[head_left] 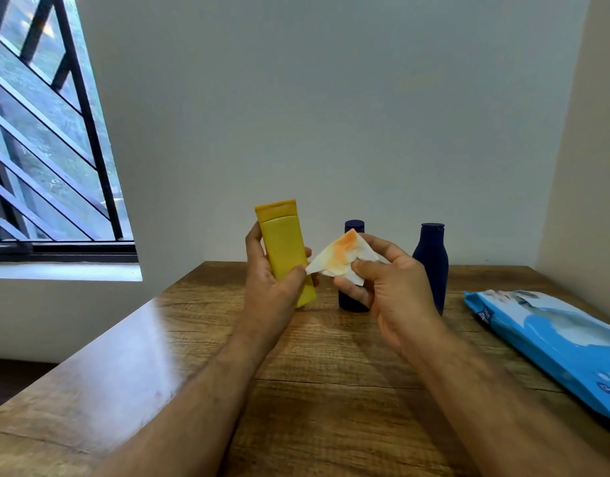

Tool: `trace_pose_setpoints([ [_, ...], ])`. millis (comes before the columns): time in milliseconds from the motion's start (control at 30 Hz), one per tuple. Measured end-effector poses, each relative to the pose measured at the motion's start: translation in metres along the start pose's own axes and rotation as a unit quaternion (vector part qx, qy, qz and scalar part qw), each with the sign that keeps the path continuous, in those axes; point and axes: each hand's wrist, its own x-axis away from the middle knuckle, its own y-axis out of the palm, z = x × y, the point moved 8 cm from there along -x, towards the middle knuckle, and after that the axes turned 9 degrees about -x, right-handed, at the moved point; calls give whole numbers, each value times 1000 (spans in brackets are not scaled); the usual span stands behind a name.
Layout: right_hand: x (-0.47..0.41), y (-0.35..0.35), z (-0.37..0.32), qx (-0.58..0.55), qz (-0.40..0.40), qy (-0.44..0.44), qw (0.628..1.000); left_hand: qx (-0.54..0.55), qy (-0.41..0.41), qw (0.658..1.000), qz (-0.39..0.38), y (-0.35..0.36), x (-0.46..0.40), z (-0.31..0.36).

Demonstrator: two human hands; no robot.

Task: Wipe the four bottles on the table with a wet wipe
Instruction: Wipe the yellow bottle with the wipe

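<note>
- Your left hand (272, 280): raised above the table, fingers and thumb curled round the lower half of the yellow bottle, thumb across its front face.
- Yellow bottle (284, 246): flat-sided, with a matching yellow flip cap at the top; held nearly upright, leaning slightly to the left, clear of the tabletop.
- Your right hand (383, 280): raised beside the left, thumb and fingers pinching the wet wipe; the two hands are near each other but not touching.
- Wet wipe (341, 254): white, crumpled, with an orange stain on its upper part; one corner reaches the left thumb and the side of the yellow bottle, though you cannot tell whether it actually touches the bottle.
- Small dark blue bottle (353, 228): standing upright on the table behind the wipe and your right hand, so only its cap and base show.
- Tall dark blue bottle (432, 259): standing upright to the right of the small one, narrow at the neck, partly hidden by your right hand.
- Fourth bottle: not visible in this view.
- Wipes pack (551, 339): blue soft pack lying flat near the right edge of the table, well apart from the bottles.
- Wooden table (314, 390): brown grain surface set against a pale wall.
- Barred window (48, 132): at upper left, with dark metal bars.
</note>
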Motion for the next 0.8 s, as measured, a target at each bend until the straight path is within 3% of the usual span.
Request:
trace_pose_setpoints([
  [200,-5,-11,-2,89,50,-22,994,-40,52,997,38,-13,1,20],
  [367,1,-4,-5,213,21,-73,974,-95,55,994,-13,6,10,31],
  [500,1,2,1,211,-17,-51,976,-124,53,990,-34,13,11,27],
  [800,2,9,6,250,-52,-53,966,-165,35,986,-7,13,11,20],
])
